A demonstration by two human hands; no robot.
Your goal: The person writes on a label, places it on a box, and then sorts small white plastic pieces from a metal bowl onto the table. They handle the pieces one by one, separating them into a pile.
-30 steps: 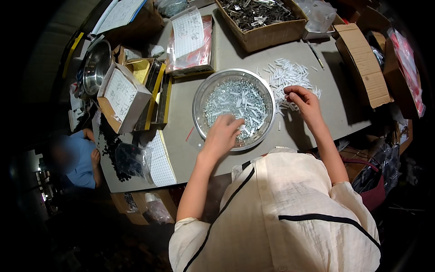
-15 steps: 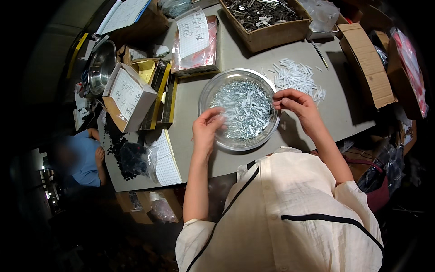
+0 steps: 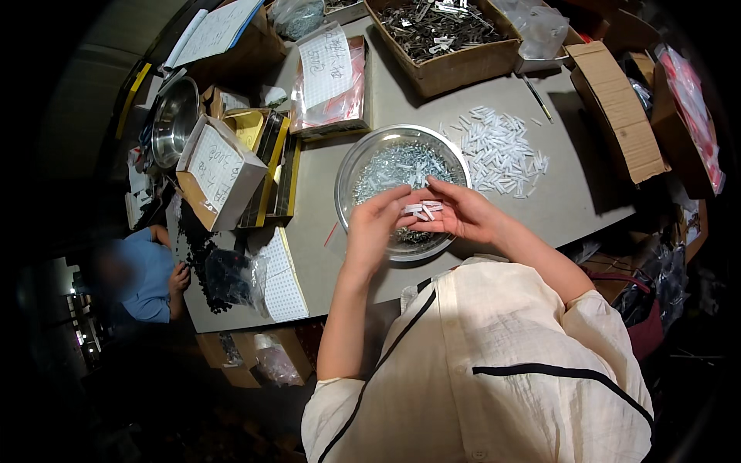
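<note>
A round steel bowl [image 3: 345, 166] stands on the table, heaped with small shiny metal pieces [image 3: 386, 166] and some small white strips. My left hand [image 3: 376, 225] and my right hand [image 3: 469, 213] meet over its near half. Together they cup a small bunch of short white strips [image 3: 423, 210], which lies along the fingers of my right hand. The left fingers curl against the bunch from the other side. Right beyond the bowl, a loose pile of the same white strips [image 3: 498, 150] is spread on the table.
An open carton of dark metal parts [image 3: 455, 65] stands at the back. Boxes [image 3: 332, 85] and a white carton [image 3: 220, 174] sit left. Black bits [image 3: 202, 258] and a gridded pad [image 3: 282, 282] lie near the left edge. A pen [image 3: 538, 99] lies right; another person [image 3: 143, 270] is far left.
My hands have come together over the near part of the bowl from its two sides. A bunch of white strips now shows between them. The view has shifted slightly.
</note>
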